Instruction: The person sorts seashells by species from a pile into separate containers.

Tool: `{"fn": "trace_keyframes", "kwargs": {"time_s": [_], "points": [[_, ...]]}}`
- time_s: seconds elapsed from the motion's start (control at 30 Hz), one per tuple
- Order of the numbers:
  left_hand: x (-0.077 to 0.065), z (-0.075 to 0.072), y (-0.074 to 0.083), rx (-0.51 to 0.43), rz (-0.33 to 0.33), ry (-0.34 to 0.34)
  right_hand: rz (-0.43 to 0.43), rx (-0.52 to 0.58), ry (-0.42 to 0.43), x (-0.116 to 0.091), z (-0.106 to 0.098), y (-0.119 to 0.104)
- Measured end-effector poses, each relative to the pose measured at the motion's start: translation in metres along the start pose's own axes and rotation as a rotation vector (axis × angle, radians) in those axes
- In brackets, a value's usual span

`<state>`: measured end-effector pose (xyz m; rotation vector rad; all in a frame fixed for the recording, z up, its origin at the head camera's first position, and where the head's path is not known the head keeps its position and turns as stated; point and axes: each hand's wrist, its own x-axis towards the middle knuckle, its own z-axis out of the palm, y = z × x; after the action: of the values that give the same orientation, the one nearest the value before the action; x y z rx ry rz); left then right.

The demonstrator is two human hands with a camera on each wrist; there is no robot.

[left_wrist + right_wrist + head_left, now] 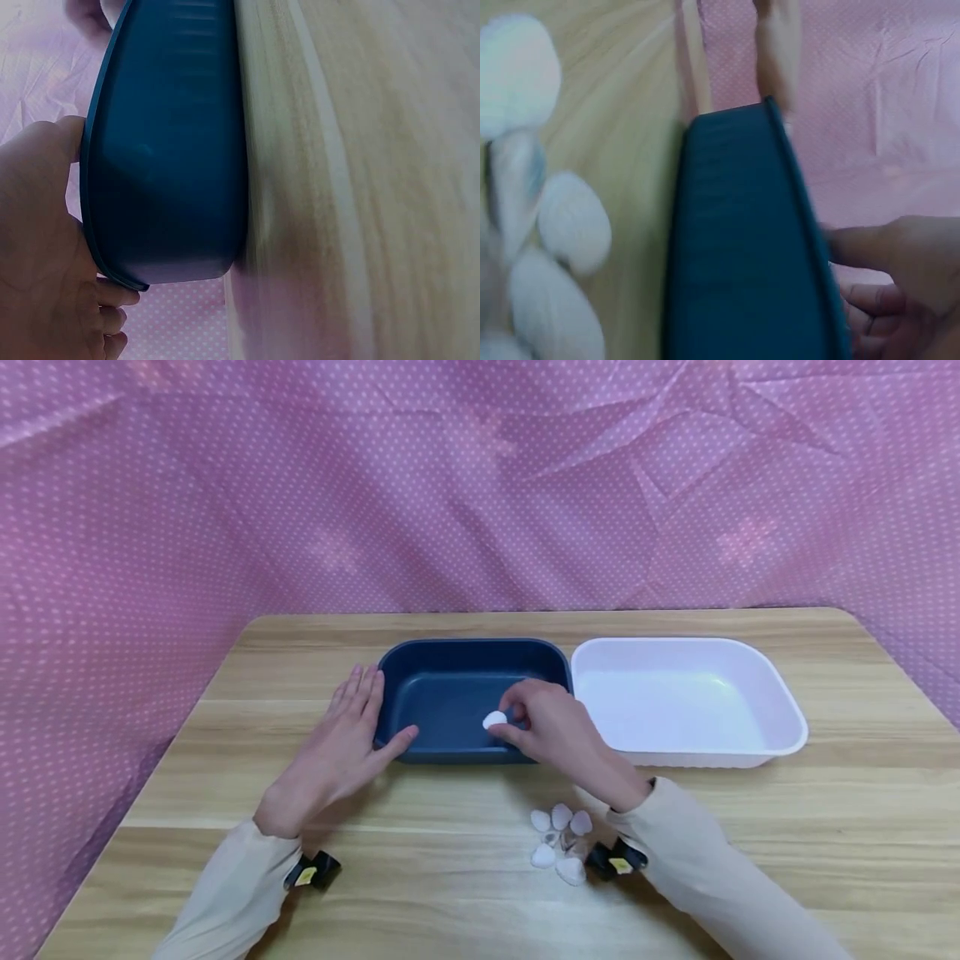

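A white seashell (495, 719) is pinched between the thumb and fingers of my right hand (551, 722), over the dark blue tray (465, 756) near its front right. My left hand (341, 735) lies with straight fingers against the tray's left end, its thumb over the front rim. In the left wrist view, the left hand (45, 225) touches the rim of the tray (169, 165). Several more seashells (543, 857) lie in a small cluster on the table, below the right forearm. The right wrist view shows the right hand (922, 270) behind the tray wall, which hides the pinched shell.
A white tray (787, 739) stands right beside the blue one on the wooden table (435, 893). Pink dotted cloth (480, 485) hangs behind and around the table. Each wrist carries a small black device (618, 858) near the sleeve.
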<state>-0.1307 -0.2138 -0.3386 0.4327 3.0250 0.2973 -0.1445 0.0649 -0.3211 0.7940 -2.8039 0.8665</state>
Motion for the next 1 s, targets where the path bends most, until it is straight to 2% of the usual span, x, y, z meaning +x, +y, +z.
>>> {"fn": "trace_keyframes", "kwargs": {"time_s": [0.17,0.27,0.6,0.83,1.0], "points": [[0.0,-0.001,0.0,0.006,-0.009,-0.005,0.132,-0.063,-0.057,0.022,0.017,-0.005],[0.0,0.0,0.0,0.006,-0.009,-0.008,0.171,-0.086,-0.079,0.034,0.025,-0.006],[0.001,0.002,0.001,0.015,0.005,-0.002,0.207,-0.132,-0.19,0.056,0.04,-0.005],[0.0,0.001,0.001,0.006,0.007,-0.002,0.202,-0.151,-0.229,0.061,0.043,-0.005],[0.0,0.0,0.001,0.002,0.003,-0.001,0.244,-0.183,-0.305,0.063,0.044,-0.004]]}}
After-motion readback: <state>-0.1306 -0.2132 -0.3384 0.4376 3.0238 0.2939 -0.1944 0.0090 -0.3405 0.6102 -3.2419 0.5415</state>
